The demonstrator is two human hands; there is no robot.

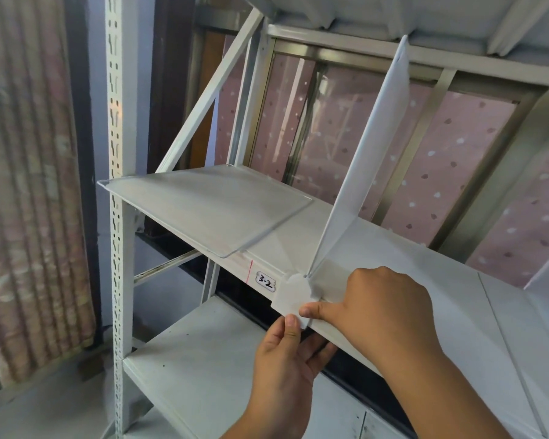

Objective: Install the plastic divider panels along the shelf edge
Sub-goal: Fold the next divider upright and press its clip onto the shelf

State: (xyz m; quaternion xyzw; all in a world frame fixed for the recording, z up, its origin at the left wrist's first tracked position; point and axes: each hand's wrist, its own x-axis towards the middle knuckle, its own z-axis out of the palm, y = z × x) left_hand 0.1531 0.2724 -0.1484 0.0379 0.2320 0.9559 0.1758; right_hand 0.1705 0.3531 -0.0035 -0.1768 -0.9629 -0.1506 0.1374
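Loose clear panel point(203, 207) flat on shelf point(425, 280), at 10 o'clock from hands. Upright divider panel point(362, 153) at 12. Left hand point(286, 353) and right hand point(384, 308) together, pinching clip point(295, 293) at shelf edge. Judged: seating clip; next, press fully home.

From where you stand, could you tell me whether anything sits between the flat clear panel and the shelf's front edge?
Nothing visible does. The clear panel lies flat on the shelf, with its corner already overhanging the bare front edge. The upright divider, whose clip both hands are working, stands further right.
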